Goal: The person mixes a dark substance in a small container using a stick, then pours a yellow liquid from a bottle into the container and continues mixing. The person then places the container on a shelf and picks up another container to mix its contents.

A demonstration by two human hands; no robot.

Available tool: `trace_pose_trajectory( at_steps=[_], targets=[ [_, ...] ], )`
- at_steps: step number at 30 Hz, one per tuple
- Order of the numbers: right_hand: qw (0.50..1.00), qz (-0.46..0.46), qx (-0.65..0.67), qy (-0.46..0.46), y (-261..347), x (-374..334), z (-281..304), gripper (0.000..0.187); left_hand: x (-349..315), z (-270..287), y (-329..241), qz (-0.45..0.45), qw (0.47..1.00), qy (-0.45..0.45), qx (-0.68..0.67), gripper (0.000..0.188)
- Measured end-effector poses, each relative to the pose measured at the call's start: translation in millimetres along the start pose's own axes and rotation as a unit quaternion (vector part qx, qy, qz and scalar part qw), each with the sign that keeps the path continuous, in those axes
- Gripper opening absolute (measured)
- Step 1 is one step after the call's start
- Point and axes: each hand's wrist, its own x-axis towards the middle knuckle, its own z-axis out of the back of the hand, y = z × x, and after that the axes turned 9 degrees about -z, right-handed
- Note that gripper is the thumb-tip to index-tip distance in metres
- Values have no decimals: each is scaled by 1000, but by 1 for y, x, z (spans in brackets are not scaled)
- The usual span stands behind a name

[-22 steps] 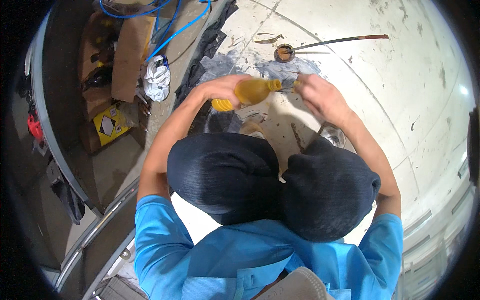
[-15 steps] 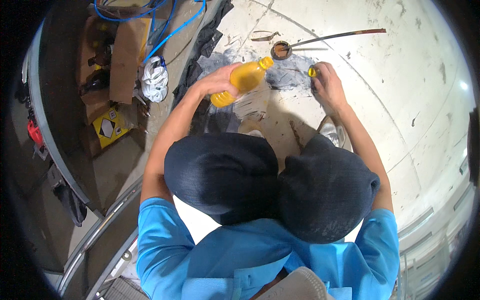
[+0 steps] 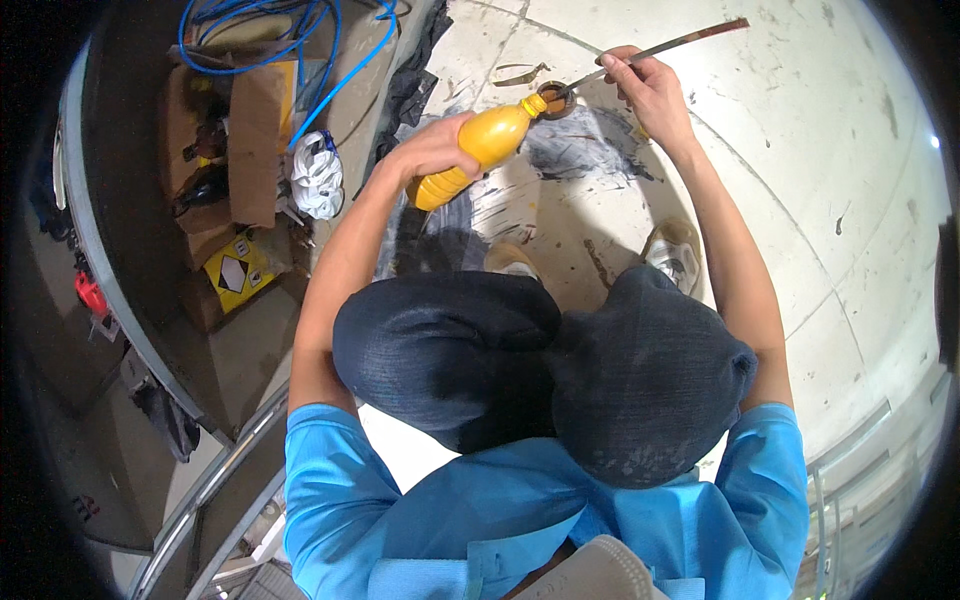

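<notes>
My left hand [image 3: 440, 150] is wrapped round a clear plastic bottle of yellow liquid [image 3: 492, 138]. The bottle is uncapped and tilted, its neck at the rim of a small round pot [image 3: 570, 104] on the floor. Brownish-orange matter shows inside the pot; whether liquid is flowing cannot be made out. Between thumb and fingers, my right hand [image 3: 652, 95] pinches a long thin dark stick [image 3: 700, 38], whose lower end is in the pot. A small yellow thing, probably the bottle cap [image 3: 641, 132], lies by my right wrist, partly hidden.
Dark smears [image 3: 575, 152] mark the pale floor around the pot, and a thin flat strip [image 3: 520, 75] lies beyond it. To the left are a cardboard box [image 3: 255, 150], a crumpled white bag [image 3: 317, 178], blue hose [image 3: 345, 85] and a yellow labelled box [image 3: 240, 272].
The bottle's mouth has come down to the pot. My right hand has moved up and left from the cap to the stick, which it now grips.
</notes>
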Motion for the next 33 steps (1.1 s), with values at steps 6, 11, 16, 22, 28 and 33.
trace_pose_trajectory(
  at_steps=[6,11,16,22,28,33],
  targets=[
    [968,225,-113,-10,12,-20,0,31,6,4,1,30,997,16,62,79],
    [969,209,-132,-7,19,-30,-2,24,9,3,2,18,998,8,57,78],
    [970,196,-141,-6,19,-34,-2,24,9,6,-5,33,997,13,74,78],
    [975,168,-145,-10,19,-36,-1,24,7,9,-13,44,994,13,95,79],
    [971,182,-152,-1,18,-35,-2,23,7,9,-16,34,995,6,93,78],
    [971,182,-152,4,16,-34,-3,23,7,10,-19,34,995,9,90,77]
  ],
)
